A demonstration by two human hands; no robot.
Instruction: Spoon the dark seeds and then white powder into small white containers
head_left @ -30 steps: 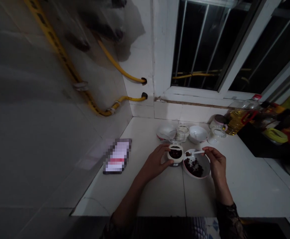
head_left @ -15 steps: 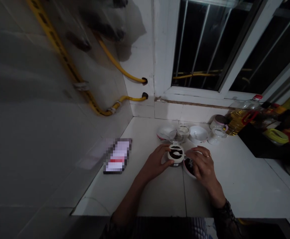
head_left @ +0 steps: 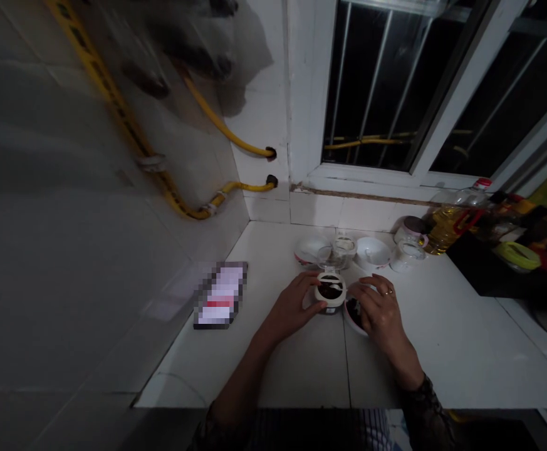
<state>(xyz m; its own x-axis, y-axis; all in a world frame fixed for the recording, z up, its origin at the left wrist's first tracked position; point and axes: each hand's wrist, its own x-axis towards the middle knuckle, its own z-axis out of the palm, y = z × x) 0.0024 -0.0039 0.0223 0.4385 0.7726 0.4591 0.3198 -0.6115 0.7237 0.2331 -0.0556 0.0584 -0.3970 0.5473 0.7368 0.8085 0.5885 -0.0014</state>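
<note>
My left hand (head_left: 294, 305) is wrapped round a small white jar (head_left: 329, 294) of dark stuff on the white counter. A small white spoon (head_left: 335, 286) lies in the jar's mouth. My right hand (head_left: 380, 313) hovers over a white bowl (head_left: 351, 313) of dark bits just right of the jar, covering most of it. Its fingers are curled toward the jar, with a ring on one finger. What the right fingers grip, if anything, is hidden.
Behind the jar stand two white bowls (head_left: 371, 252), a glass cup (head_left: 341, 250) and a small lidded pot (head_left: 407, 254). An oil bottle (head_left: 452, 219) and dark clutter fill the back right. A flat packet (head_left: 220, 295) lies at the left. Yellow hoses (head_left: 217, 200) run along the wall.
A second ago my right hand held the white spoon above the bowl. It has since moved left over the bowl, and the spoon now sits in the jar.
</note>
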